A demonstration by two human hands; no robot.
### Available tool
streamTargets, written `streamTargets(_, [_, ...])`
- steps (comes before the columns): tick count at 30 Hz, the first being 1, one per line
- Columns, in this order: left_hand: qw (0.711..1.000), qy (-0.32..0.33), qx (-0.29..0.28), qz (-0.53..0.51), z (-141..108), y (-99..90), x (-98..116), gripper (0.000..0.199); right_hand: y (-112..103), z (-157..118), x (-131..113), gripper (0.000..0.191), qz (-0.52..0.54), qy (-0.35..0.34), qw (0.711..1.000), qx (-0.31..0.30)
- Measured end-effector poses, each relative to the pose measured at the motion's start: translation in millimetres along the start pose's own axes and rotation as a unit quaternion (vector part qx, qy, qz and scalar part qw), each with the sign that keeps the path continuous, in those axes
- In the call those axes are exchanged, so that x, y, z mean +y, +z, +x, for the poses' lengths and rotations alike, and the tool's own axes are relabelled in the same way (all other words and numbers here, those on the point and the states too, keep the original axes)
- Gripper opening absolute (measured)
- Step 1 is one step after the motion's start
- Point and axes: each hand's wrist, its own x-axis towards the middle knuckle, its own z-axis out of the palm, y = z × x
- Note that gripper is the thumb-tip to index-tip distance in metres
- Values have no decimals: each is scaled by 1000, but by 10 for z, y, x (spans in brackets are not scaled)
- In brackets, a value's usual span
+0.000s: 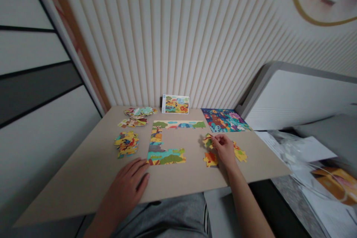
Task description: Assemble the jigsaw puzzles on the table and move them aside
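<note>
My right hand (224, 149) pinches a green-and-yellow jigsaw puzzle piece (207, 141) just above the table. Close by lie an orange puzzle piece (210, 159) and some yellow pieces (240, 152), partly hidden by that hand. My left hand (131, 176) rests flat with fingers stretched, its fingertips at the lower left corner of the partly joined puzzle (166, 157). That puzzle shows a top strip, a left side and part of a bottom strip, with bare table inside. A card with the animal picture (176, 104) stands upright behind it.
Left of the puzzle are a heap of yellow pieces (126, 143) and stacks of other pieces (139, 113). A dark blue finished picture (225, 120) lies at the back right. The table (178, 184) meets a ribbed wall (156, 44). Papers and plastic (295, 148) lie beyond its right edge.
</note>
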Motion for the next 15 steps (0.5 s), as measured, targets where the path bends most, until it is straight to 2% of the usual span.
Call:
streamTargets(4, [1000,4,-1,0,8,-4,7,35,22,-32,-14,32,-5,13,999,-31])
streamTargets(9, [1000,16,8,2,-13,33,-39,36,64,-97,-74,28,-141,1,986,-91])
streamTargets(12, [1000,24,12,3,-24,62,-71,36,119,-148,-150,26,-244,-33,965,-94])
streamTargets(15, [1000,25,10,8,-25,83,-85,36,184,-200,-229,26,-347,-88,930,-80])
